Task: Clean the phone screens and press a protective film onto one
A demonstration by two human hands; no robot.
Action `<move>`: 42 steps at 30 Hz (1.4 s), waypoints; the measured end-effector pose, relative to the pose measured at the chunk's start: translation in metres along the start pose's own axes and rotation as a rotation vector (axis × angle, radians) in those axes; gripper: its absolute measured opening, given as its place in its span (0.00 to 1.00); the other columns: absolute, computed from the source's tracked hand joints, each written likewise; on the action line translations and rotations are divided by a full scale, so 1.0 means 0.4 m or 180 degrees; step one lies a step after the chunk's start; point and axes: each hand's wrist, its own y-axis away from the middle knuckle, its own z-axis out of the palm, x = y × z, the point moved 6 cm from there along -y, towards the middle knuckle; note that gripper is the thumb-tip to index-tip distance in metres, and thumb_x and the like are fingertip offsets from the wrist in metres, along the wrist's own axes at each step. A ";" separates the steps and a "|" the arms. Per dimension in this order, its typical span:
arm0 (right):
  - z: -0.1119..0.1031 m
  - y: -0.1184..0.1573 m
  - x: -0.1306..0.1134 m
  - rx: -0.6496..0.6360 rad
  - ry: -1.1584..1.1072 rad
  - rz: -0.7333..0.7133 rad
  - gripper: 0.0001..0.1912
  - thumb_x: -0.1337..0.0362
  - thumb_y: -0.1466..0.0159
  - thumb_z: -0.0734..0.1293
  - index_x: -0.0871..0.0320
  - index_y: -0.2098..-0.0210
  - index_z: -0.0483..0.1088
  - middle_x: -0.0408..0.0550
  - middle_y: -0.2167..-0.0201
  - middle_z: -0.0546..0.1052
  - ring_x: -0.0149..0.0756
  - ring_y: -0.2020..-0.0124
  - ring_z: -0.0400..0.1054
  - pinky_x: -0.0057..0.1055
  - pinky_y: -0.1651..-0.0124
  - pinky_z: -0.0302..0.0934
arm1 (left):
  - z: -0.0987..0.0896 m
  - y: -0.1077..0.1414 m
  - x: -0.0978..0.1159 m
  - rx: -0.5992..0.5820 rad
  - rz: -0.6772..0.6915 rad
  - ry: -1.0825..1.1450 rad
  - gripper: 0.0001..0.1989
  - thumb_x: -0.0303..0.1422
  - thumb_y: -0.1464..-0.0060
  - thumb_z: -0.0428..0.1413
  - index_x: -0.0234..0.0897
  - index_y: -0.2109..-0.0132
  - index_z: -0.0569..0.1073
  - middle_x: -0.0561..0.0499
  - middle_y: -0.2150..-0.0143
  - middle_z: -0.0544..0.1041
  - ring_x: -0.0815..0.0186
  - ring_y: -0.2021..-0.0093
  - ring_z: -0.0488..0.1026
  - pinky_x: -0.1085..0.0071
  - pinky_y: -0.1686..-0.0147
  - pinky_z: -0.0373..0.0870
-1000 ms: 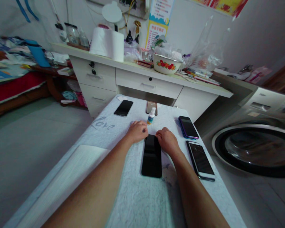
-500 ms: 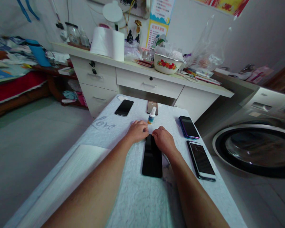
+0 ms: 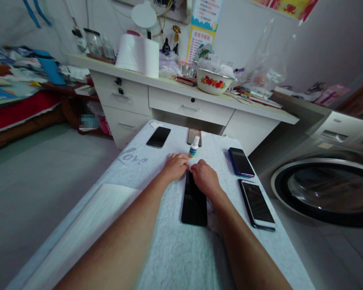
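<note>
A black smartphone [image 3: 195,205] lies flat on the cloth-covered table, its far end between my two hands. My left hand [image 3: 176,166] rests at that end's left corner with the fingers curled together. Across from it, my right hand [image 3: 205,177] bends over the phone's upper right part, fingers pinched close to the left hand's. Whatever the fingertips hold, if anything, is hidden. Just beyond my hands stands a small spray bottle [image 3: 193,148] with a white cap and a blue and orange label.
Another dark phone [image 3: 159,137] lies at the far left and a gold one [image 3: 194,137] behind the bottle. Along the right edge are stacked phones [image 3: 241,162] and a white phone [image 3: 258,204] on a dark one. A white desk [image 3: 181,100] and a washing machine [image 3: 329,177] stand beyond.
My right hand has shifted slightly left, over the phone's far end and closer to my left hand. The left hand, the bottle and the phones look the same.
</note>
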 end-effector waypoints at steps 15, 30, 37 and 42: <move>0.005 -0.005 -0.013 0.0067 -0.0048 -0.0092 0.17 0.61 0.27 0.55 0.53 0.55 0.75 0.48 0.58 0.71 0.34 0.60 0.69 0.28 0.61 0.58 | 0.002 0.001 -0.002 0.0096 0.0027 0.0011 0.12 0.25 0.46 0.51 0.40 0.70 0.78 0.51 0.51 0.78 0.61 0.50 0.69 0.61 0.46 0.62; -0.002 0.000 -0.021 0.0107 -0.0105 -0.0303 0.15 0.61 0.28 0.57 0.49 0.51 0.74 0.47 0.59 0.70 0.34 0.62 0.69 0.28 0.62 0.57 | -0.002 0.001 -0.005 0.0160 0.0055 0.0068 0.14 0.21 0.51 0.50 0.39 0.66 0.78 0.49 0.52 0.78 0.60 0.50 0.70 0.61 0.46 0.63; -0.003 0.001 -0.030 0.0024 -0.0059 -0.0348 0.16 0.62 0.28 0.56 0.49 0.50 0.73 0.47 0.58 0.70 0.33 0.61 0.69 0.27 0.61 0.57 | -0.001 -0.001 -0.009 0.0223 0.0100 0.0125 0.15 0.19 0.53 0.49 0.39 0.66 0.78 0.49 0.53 0.78 0.61 0.51 0.71 0.62 0.46 0.64; -0.004 0.005 -0.038 -0.0026 -0.0048 -0.0428 0.15 0.64 0.29 0.56 0.51 0.54 0.75 0.47 0.58 0.70 0.33 0.60 0.68 0.27 0.61 0.58 | 0.001 -0.002 -0.012 0.0226 0.0098 0.0205 0.15 0.19 0.53 0.49 0.39 0.67 0.78 0.49 0.53 0.78 0.61 0.51 0.71 0.62 0.46 0.64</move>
